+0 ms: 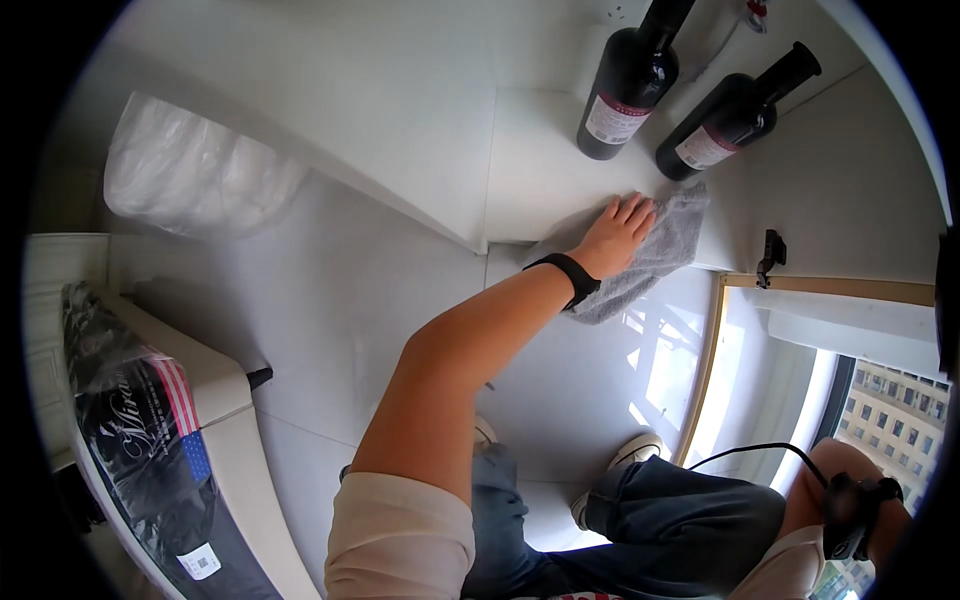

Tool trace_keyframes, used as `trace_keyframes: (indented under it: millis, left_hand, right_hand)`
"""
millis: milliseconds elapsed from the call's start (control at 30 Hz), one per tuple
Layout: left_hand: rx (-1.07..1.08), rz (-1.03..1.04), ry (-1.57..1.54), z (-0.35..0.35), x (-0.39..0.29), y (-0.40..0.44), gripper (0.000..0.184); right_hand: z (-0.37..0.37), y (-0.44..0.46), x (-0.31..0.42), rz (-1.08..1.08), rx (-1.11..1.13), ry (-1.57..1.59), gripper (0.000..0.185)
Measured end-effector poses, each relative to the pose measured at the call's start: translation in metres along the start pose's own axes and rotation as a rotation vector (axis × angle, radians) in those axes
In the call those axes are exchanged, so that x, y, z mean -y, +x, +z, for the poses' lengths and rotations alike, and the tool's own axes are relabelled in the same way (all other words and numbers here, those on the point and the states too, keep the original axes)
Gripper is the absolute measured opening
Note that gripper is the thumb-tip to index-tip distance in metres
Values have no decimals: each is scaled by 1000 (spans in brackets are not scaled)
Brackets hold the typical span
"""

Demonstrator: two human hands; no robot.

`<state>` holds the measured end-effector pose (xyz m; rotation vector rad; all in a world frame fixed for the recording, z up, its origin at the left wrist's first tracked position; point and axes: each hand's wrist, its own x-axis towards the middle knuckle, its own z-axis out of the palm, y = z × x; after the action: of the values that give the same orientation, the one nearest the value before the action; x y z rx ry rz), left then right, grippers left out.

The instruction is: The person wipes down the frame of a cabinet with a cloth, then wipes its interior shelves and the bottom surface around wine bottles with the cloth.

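Note:
My left hand (618,237) lies on a grey cloth (672,235), its fingers spread and stretched out over the fabric. The cloth rests across the front edge of the white cabinet floor, and part of it hangs down over that edge. Just beyond my fingertips stand two dark wine bottles, the left bottle (625,95) and the right bottle (725,130), both with red-and-white labels. A black band (570,277) circles my left wrist. My right arm is bent at the lower right, with a dark strapped device (850,515) and a cable on it; the right hand itself is out of sight.
A wood-edged cabinet door (705,360) with a black hinge (770,258) stands open at the right, near a window. Clear plastic wrapping (195,170) is at the upper left. A cream upholstered piece (240,470) with black packaging (140,430) stands on the grey tiled floor (310,360).

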<state>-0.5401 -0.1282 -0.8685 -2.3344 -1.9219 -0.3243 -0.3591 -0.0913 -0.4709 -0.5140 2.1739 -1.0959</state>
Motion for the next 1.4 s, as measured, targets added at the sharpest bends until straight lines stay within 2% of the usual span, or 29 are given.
trace_keyframes:
  millis: [300, 400, 500, 600, 700, 833, 1033, 1133, 1300, 1367, 1400]
  left_hand:
    - [63, -24, 3, -1, -4, 2, 57]
    - [86, -21, 7, -2, -3, 3, 59]
    - [128, -39, 40, -2, -4, 4, 75]
    - [153, -41, 32, -6, -5, 6, 74]
    - [136, -10, -5, -10, -2, 5, 64]
    - [106, 49, 55, -9, 4, 4, 72]
    - [58, 66, -5, -10, 3, 0, 60]
    - [48, 87, 68, -7, 3, 0, 52]
    - [124, 68, -12, -25, 6, -2, 43]
    - [156, 37, -60, -47, 7, 7, 39]
    - [166, 13, -109, -69, 9, 18, 37]
  right_hand:
    - [3, -1, 8, 21, 12, 11, 26]
    - [4, -2, 9, 23, 7, 11, 26]
    - [7, -2, 11, 26, 5, 12, 25]
    - [9, -3, 13, 25, 1, 13, 25]
    - [11, -3, 13, 17, -4, 26, 24]
    - [10, -4, 16, 4, -2, 46, 24]
    - [6, -5, 23, -15, 46, 63, 23]
    - [2, -5, 28, -33, 66, 85, 22]
    - [-14, 2, 13, -84, -22, 162, 21]
    - [-24, 14, -11, 73, -264, 173, 21]
    - [-31, 30, -22, 389, -435, 98, 17]
